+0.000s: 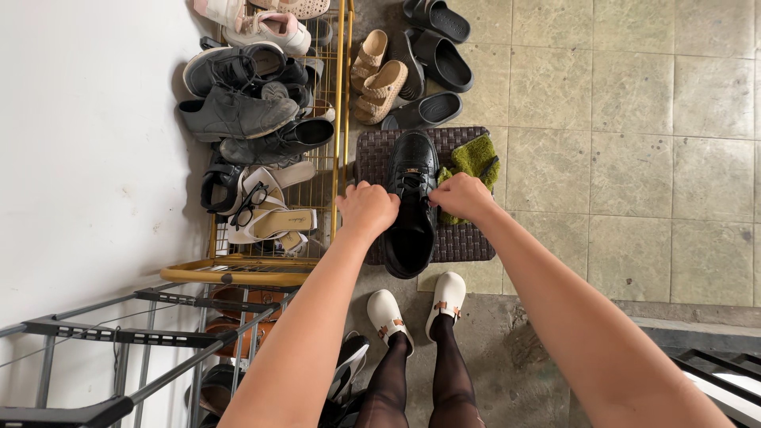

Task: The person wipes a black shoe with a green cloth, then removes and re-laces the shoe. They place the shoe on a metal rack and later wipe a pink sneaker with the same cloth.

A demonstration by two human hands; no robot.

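Both hands pinch the laces of a black sneaker (411,202): left hand (367,208) at nine o'clock, right hand (462,196) at three, fingers clenched. It lies on a brown woven mat (468,242), green cloth (476,158) at two o'clock, yellow shoe rack (337,119) at nine. Lacing seems underway; even tension matters.

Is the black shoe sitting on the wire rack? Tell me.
No, the black shoe lies on the dark woven mat beside the rack, both hands at its laces.
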